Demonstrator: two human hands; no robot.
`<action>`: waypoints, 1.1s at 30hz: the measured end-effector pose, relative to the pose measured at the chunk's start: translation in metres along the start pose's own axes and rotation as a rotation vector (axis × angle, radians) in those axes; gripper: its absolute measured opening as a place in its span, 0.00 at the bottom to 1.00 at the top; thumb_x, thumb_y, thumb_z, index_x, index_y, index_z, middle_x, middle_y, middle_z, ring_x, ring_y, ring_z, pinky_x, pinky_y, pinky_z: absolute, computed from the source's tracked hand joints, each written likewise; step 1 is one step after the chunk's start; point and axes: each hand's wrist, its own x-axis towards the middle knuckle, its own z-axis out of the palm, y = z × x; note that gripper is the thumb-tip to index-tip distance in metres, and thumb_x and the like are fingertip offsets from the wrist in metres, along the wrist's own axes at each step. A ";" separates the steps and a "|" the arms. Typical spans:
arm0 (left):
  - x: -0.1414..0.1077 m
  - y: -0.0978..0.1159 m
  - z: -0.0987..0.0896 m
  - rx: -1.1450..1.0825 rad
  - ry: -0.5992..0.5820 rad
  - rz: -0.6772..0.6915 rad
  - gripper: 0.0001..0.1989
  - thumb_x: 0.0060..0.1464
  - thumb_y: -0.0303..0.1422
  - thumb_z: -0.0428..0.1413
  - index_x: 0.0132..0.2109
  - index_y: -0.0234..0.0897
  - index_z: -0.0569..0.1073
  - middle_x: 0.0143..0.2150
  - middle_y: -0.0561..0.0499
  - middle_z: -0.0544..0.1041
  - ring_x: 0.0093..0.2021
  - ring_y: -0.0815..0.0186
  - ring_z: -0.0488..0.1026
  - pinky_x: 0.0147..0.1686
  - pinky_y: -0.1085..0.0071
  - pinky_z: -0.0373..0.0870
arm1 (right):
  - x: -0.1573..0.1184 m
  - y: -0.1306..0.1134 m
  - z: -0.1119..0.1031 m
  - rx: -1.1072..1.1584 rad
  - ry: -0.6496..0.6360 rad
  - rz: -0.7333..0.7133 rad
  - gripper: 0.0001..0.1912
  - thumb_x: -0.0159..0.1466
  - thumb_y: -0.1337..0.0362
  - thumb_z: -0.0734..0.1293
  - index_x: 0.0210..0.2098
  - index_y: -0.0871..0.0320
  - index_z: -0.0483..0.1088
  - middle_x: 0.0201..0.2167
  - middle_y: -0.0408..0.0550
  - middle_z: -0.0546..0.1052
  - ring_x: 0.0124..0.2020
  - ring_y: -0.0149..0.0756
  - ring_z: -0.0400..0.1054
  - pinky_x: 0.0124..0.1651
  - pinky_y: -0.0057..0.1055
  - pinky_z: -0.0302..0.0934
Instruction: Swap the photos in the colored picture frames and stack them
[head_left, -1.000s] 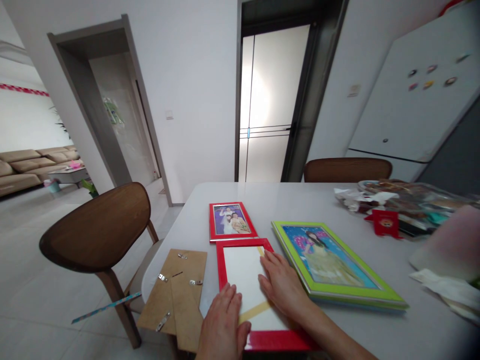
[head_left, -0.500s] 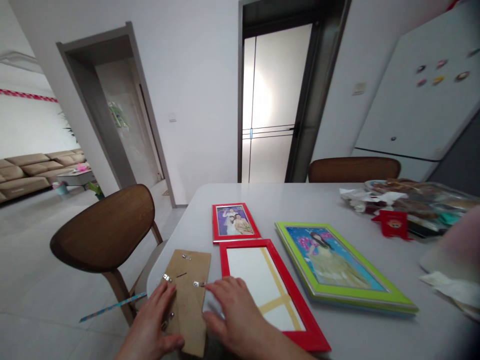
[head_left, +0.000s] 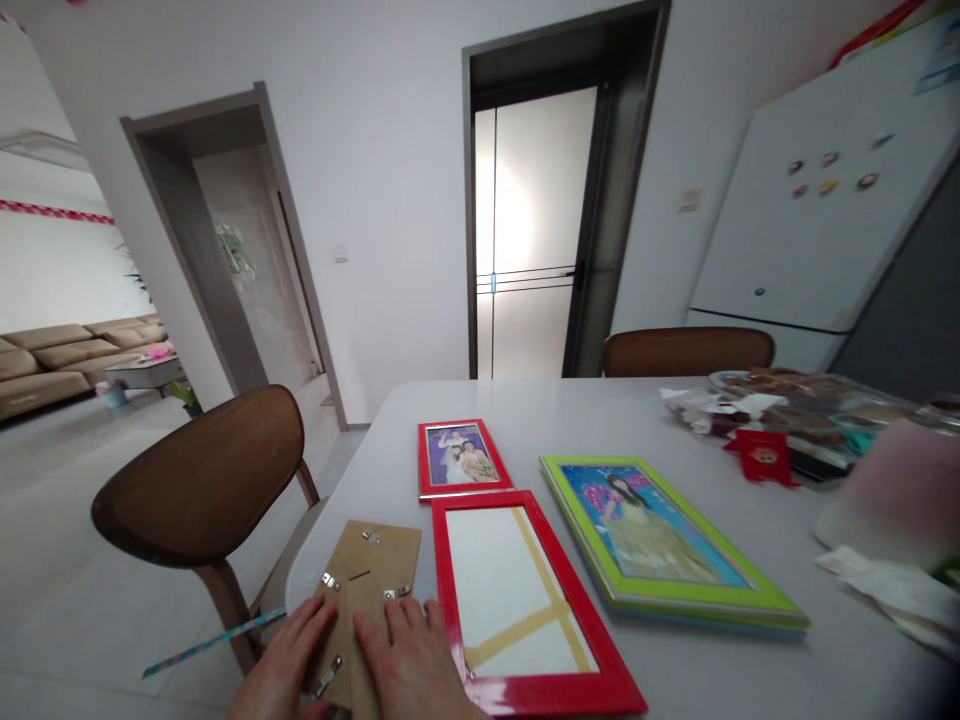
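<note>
Backing board [head_left: 369,560] partly hidden by hands [head_left: 416,660]

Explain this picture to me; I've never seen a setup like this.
There is no machine here: these are a person's bare left hand and right hand. The camera is worn on that person's head, looking forward and down, so you see roughly what they see.

On the white table lie a small red-framed photo, a larger red picture frame around a white panel with tan tape strips, and a lime-green framed picture. A red packet lies farther right.

Both hands touch a brown backing board with metal clips; whether they grip it is unclear.
</note>
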 end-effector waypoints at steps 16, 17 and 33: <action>0.046 0.101 -0.014 0.190 0.396 0.351 0.11 0.52 0.34 0.47 0.41 0.36 0.70 0.41 0.44 0.75 0.42 0.61 0.72 0.36 0.68 0.73 | -0.054 0.052 -0.051 0.451 0.376 0.073 0.22 0.50 0.65 0.62 0.46 0.59 0.64 0.53 0.57 0.61 0.53 0.42 0.54 0.53 0.42 0.51; 0.045 0.101 -0.017 0.194 0.407 0.358 0.11 0.53 0.33 0.47 0.41 0.36 0.70 0.41 0.44 0.75 0.43 0.61 0.71 0.37 0.69 0.73 | -0.052 0.050 -0.052 0.469 0.368 0.093 0.21 0.51 0.64 0.62 0.45 0.59 0.65 0.52 0.57 0.61 0.53 0.42 0.56 0.53 0.42 0.52; 0.061 0.172 0.049 -0.087 0.046 0.515 0.14 0.52 0.31 0.49 0.46 0.30 0.67 0.47 0.40 0.71 0.51 0.59 0.64 0.45 0.67 0.68 | -0.136 0.129 -0.073 -0.138 0.481 0.160 0.17 0.53 0.59 0.60 0.42 0.52 0.69 0.48 0.51 0.67 0.48 0.43 0.62 0.46 0.39 0.61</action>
